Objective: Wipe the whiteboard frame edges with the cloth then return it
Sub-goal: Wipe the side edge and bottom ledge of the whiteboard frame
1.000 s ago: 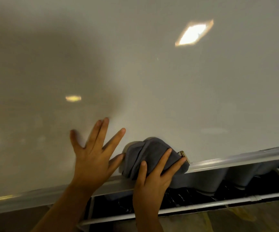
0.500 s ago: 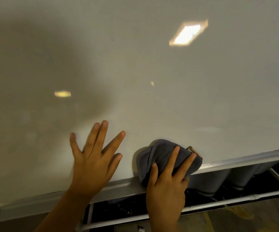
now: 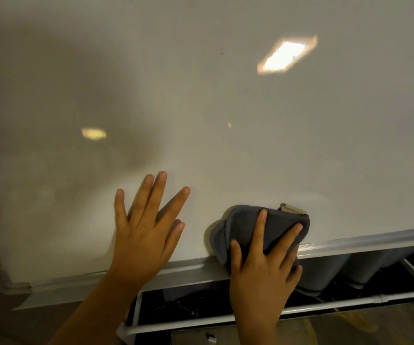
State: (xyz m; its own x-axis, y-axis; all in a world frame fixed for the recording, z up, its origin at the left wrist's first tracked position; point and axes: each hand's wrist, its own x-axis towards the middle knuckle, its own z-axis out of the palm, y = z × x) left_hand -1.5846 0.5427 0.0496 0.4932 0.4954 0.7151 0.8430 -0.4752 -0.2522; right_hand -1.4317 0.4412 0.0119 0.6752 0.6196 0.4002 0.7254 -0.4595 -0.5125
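The white whiteboard [image 3: 225,120] fills most of the view, its silver bottom frame edge [image 3: 365,244] running from lower left up to the right. A bunched dark grey cloth [image 3: 240,225] with a small tan tag at its top right lies against the bottom frame. My right hand [image 3: 263,267] presses flat on the cloth, fingers spread over it. My left hand [image 3: 146,230] rests flat on the board just left of the cloth, fingers apart and holding nothing.
Below the frame, a white metal stand rail [image 3: 325,305] crosses the view, with dark space behind it. Grey rounded shapes [image 3: 325,275] hang under the frame at the right. The floor [image 3: 350,327] shows at the bottom right. Ceiling lights reflect in the board.
My right hand has slid the cloth to the right along the bottom frame edge. My left hand has stayed flat on the board at about the same spot.
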